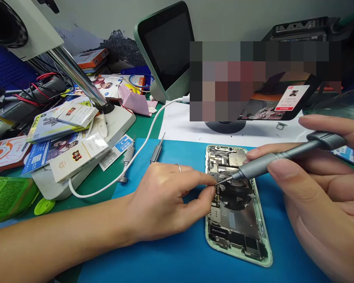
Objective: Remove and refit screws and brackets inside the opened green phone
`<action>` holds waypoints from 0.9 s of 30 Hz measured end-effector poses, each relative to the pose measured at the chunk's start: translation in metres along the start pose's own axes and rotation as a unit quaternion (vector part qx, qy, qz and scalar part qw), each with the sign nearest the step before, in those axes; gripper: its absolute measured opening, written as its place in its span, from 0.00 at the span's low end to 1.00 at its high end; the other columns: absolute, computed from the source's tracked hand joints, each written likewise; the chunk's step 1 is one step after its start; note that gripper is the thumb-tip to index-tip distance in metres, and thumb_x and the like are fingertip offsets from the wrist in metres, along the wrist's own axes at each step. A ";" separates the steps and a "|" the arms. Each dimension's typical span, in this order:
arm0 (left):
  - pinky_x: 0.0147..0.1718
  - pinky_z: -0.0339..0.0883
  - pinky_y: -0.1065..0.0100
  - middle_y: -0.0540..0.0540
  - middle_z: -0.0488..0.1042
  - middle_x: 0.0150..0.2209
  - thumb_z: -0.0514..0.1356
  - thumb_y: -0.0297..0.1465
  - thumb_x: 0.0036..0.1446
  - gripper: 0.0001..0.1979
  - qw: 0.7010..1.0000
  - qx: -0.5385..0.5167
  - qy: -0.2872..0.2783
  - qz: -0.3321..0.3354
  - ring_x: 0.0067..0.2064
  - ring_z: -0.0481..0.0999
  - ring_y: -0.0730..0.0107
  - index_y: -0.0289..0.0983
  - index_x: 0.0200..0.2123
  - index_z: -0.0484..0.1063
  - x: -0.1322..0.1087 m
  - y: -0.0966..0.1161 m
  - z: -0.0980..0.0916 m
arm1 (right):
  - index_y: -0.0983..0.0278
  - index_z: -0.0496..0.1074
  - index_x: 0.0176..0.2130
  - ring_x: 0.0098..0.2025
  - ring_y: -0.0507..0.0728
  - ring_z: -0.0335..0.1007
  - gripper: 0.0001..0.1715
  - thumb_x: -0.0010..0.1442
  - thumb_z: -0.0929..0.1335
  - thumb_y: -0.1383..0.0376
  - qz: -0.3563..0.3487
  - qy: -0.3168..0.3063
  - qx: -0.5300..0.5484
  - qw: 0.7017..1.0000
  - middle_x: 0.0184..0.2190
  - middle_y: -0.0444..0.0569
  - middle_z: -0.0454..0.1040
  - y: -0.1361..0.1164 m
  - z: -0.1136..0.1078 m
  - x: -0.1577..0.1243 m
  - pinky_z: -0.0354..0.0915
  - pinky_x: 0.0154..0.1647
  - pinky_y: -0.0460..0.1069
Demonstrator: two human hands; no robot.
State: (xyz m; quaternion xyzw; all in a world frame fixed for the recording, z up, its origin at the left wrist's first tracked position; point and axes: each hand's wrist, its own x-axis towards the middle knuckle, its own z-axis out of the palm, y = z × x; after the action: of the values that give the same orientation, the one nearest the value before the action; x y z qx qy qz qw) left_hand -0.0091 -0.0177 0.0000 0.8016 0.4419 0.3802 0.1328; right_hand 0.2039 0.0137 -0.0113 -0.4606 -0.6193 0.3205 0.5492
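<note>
An opened smartphone with a pale green frame lies on a blue mat, its circuit boards and inner parts bare. My right hand is closed around a grey precision screwdriver, which slants down to the left over the phone. The screwdriver's thin tip reaches the fingertips of my left hand, above the left side of the phone. There my left thumb and index finger are pinched together; whatever is between them is hidden or too small to make out. A ring is on one left finger.
Two more screwdrivers, one on the mat and one beside it, lie left of the phone. A white cable loops past them. Small boxes rest on the lamp-like stand's base. A screen device stands behind.
</note>
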 end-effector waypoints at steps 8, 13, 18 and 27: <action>0.18 0.55 0.77 0.54 0.75 0.19 0.62 0.23 0.62 0.08 1.000 0.010 -0.012 -0.005 0.17 0.58 0.83 0.32 0.37 0.83 -0.001 0.001 0.001 | 0.48 0.69 0.62 0.44 0.58 0.82 0.33 0.61 0.76 0.54 0.003 0.001 0.001 1.000 0.43 0.46 0.80 0.000 0.001 -0.002 0.82 0.33 0.46; 0.18 0.56 0.78 0.56 0.72 0.18 0.62 0.23 0.63 0.08 1.000 0.020 -0.014 -0.008 0.17 0.58 0.84 0.33 0.36 0.83 0.000 0.000 0.002 | 0.47 0.68 0.63 0.46 0.60 0.82 0.33 0.62 0.76 0.55 -0.003 -0.003 -0.013 1.000 0.42 0.46 0.80 -0.002 0.001 -0.002 0.83 0.33 0.47; 0.18 0.55 0.78 0.55 0.74 0.19 0.63 0.22 0.62 0.07 1.000 0.013 -0.011 -0.008 0.17 0.58 0.84 0.32 0.37 0.83 0.000 0.000 0.001 | 0.47 0.69 0.62 0.45 0.59 0.82 0.32 0.61 0.76 0.54 -0.002 -0.002 -0.014 1.000 0.42 0.46 0.80 -0.001 0.002 -0.001 0.82 0.33 0.45; 0.19 0.57 0.78 0.54 0.75 0.20 0.63 0.24 0.62 0.07 0.999 0.013 -0.020 -0.021 0.17 0.59 0.84 0.32 0.38 0.83 0.000 0.003 -0.001 | 0.46 0.69 0.62 0.44 0.58 0.82 0.32 0.61 0.76 0.52 0.010 0.003 -0.013 1.000 0.42 0.45 0.80 -0.002 0.003 -0.001 0.82 0.33 0.45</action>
State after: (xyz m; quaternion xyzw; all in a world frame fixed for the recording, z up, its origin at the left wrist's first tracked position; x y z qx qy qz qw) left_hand -0.0082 -0.0198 0.0022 0.8010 0.4612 0.3555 0.1389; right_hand 0.2008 0.0124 -0.0104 -0.4750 -0.6170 0.3163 0.5420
